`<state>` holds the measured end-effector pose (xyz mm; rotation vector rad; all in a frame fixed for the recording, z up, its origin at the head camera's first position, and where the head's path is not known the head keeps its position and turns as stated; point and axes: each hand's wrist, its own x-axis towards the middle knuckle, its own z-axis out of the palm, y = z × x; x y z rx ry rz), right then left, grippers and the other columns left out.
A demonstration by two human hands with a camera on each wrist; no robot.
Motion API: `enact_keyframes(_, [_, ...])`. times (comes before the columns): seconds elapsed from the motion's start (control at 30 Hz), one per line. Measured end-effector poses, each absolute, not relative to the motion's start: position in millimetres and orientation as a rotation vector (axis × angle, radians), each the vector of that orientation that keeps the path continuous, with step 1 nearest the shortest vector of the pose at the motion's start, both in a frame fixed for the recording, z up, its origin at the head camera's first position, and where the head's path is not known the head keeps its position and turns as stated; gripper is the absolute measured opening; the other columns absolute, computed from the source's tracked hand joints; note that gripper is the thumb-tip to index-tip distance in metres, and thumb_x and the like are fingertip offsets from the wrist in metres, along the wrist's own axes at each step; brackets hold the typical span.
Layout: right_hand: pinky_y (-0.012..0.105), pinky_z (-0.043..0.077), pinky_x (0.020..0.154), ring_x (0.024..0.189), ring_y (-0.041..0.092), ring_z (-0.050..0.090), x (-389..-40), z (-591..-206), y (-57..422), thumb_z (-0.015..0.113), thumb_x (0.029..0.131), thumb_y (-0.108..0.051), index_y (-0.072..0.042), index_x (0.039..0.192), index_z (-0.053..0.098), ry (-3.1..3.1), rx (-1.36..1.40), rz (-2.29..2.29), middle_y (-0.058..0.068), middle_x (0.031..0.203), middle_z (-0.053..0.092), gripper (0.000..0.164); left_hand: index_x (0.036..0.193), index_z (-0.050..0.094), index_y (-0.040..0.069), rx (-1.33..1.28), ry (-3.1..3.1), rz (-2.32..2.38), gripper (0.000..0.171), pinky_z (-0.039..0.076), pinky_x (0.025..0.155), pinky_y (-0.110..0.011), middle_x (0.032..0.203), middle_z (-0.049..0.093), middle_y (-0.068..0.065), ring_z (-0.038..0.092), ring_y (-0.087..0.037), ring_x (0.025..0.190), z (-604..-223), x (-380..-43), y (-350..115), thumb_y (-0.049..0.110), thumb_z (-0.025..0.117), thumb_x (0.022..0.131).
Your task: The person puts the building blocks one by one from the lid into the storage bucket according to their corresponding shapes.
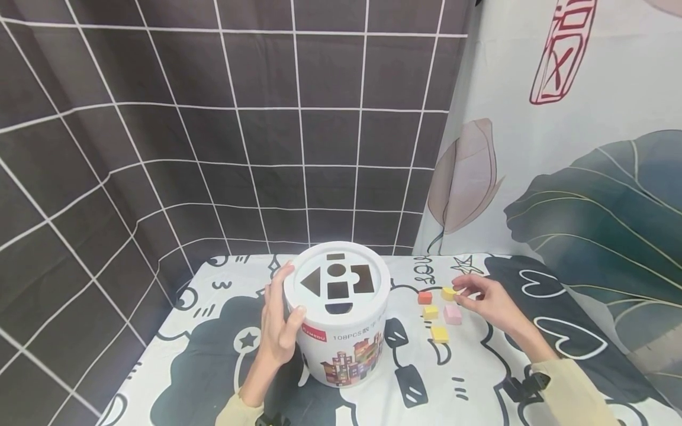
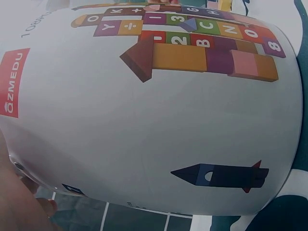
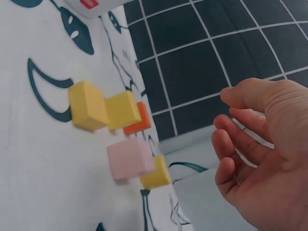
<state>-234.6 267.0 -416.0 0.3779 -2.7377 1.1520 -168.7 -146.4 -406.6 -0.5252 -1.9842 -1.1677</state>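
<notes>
The white bucket (image 1: 343, 328) stands on the patterned cloth (image 1: 383, 408), the left hand (image 1: 278, 322) spread against its side. To its right lie three yellow blocks (image 1: 439, 335), a pink block (image 1: 452, 315) and an orange block (image 1: 424, 297), the right hand (image 1: 487, 300) just beside them, empty and loosely part-open. The bucket's red label (image 2: 13, 83) reads "OZMEDU"

1. In the head view, the left hand (image 1: 279, 325) and the right hand (image 1: 487, 302) were bare.
2. At seven o'clock was the left sleeve (image 1: 238, 412), plain and pale yellow.
3. At four o'clock was the right sleeve (image 1: 578, 393), of same colour.
4. One black, blocky wrist device (image 1: 526, 386) sat at this sleeve's nine o'clock edge.
5. Another dark device (image 1: 273, 420) showed partly beside the left sleeve.
</notes>
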Motion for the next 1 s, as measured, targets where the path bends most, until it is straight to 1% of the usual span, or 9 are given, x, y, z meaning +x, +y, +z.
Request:
enact_keyframes(0.13, [0.029, 0.045, 0.073, 0.092, 0.024, 0.060, -233, -421, 270, 0.073, 0.085, -0.003, 0.002, 0.119, 0.065, -2.745, 0.350, 1.181, 0.015, 0.109, 0.068, 0.036, 0.144, 0.044, 0.001, -0.520, -1.984, -1.173, 0.071, 0.036, 0.086, -0.058, 0.148, 0.048, -0.014, 0.046, -0.033, 0.118, -406, -169, -146, 0.029, 0.046, 0.079])
enact_keyframes(0.2, [0.029, 0.045, 0.072, 0.092, 0.024, 0.060, -232, -424, 271, 0.073, 0.085, -0.002, 0.003, 0.121, 0.064, -2.752, 0.336, 1.195, 0.017, 0.110, 0.068, 0.037, 0.144, 0.043, 0.001, -0.517, -1.987, -1.176, 0.071, 0.036, 0.086, -0.058, 0.148, 0.047, -0.014, 0.045, -0.033, 0.118, -406, -168, -146, 0.029, 0.046, 0.079])
enact_keyframes(0.4, [0.033, 0.046, 0.075, 0.094, 0.025, 0.061, -231, -433, 275, 0.073, 0.085, -0.003, 0.003, 0.123, 0.063, -2.784, 0.298, 1.191, 0.017, 0.113, 0.067, 0.040, 0.144, 0.044, 0.000, -0.505, -1.995, -1.196, 0.072, 0.035, 0.088, -0.057, 0.149, 0.047, -0.013, 0.045, -0.034, 0.119, -406, -167, -146, 0.029, 0.046, 0.078])
enact_keyframes(0.57, [0.035, 0.045, 0.077, 0.096, 0.026, 0.061, -232, -440, 278, 0.073, 0.085, -0.005, 0.003, 0.122, 0.062, -2.793, 0.293, 1.190, 0.018, 0.114, 0.066, 0.039, 0.144, 0.043, 0.001, -0.513, -1.996, -1.177, 0.070, 0.035, 0.087, -0.057, 0.148, 0.047, -0.014, 0.046, -0.034, 0.120, -407, -169, -147, 0.029, 0.046, 0.079])
enact_keyframes(0.77, [0.036, 0.048, 0.073, 0.094, 0.028, 0.061, -234, -448, 281, 0.072, 0.086, -0.004, 0.004, 0.121, 0.062, -2.811, 0.269, 1.221, 0.019, 0.114, 0.065, 0.037, 0.144, 0.043, 0.000, -0.512, -2.000, -1.181, 0.071, 0.034, 0.090, -0.057, 0.149, 0.047, -0.014, 0.045, -0.034, 0.123, -408, -169, -147, 0.029, 0.046, 0.079])
enact_keyframes(1.0, [0.037, 0.048, 0.072, 0.096, 0.030, 0.061, -234, -455, 281, 0.072, 0.085, -0.005, 0.004, 0.122, 0.062, -2.831, 0.246, 1.243, 0.020, 0.115, 0.065, 0.040, 0.144, 0.043, 0.002, -0.513, -1.992, -1.184, 0.071, 0.036, 0.086, -0.057, 0.149, 0.047, -0.013, 0.044, -0.033, 0.119, -408, -169, -146, 0.029, 0.046, 0.079])
